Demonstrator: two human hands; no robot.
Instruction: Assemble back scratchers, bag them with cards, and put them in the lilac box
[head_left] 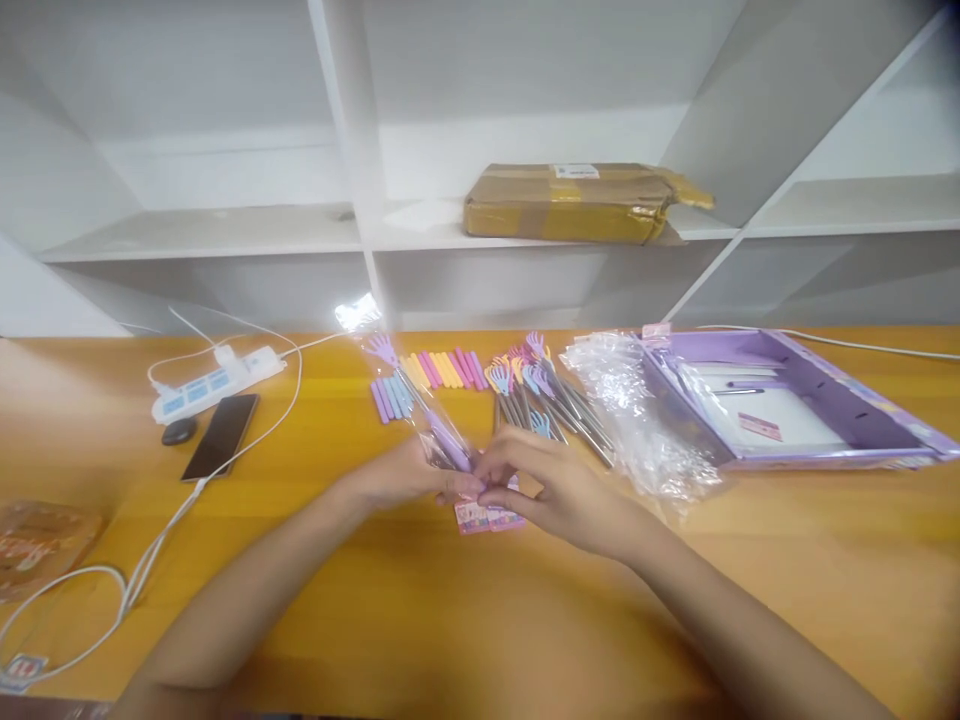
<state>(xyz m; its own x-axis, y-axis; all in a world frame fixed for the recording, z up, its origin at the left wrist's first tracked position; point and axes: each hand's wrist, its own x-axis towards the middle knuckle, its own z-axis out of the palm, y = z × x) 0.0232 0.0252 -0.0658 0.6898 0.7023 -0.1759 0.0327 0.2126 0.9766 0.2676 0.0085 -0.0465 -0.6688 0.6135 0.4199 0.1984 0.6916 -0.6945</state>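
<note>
Holding a purple, hand-shaped, metal-rodded back scratcher (434, 417) in a clear plastic sleeve (360, 314) at frame centre: probably light, stiff, slippery-wrapped, best taken by the handle (450, 440). Clasped in the curled left hand (420, 470); pinched low, seemingly, by the blurred right hand (553, 487).

Loose back scratchers (538, 380) lie between phone (221, 437) and tray (832, 461).

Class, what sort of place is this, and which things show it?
Probably a packing table in a workshop or stockroom: metal rods with hand-shaped tops lie grouped on the wooden tabletop, near clear plastic bags, and a taped carton sits on the shelf.
</note>
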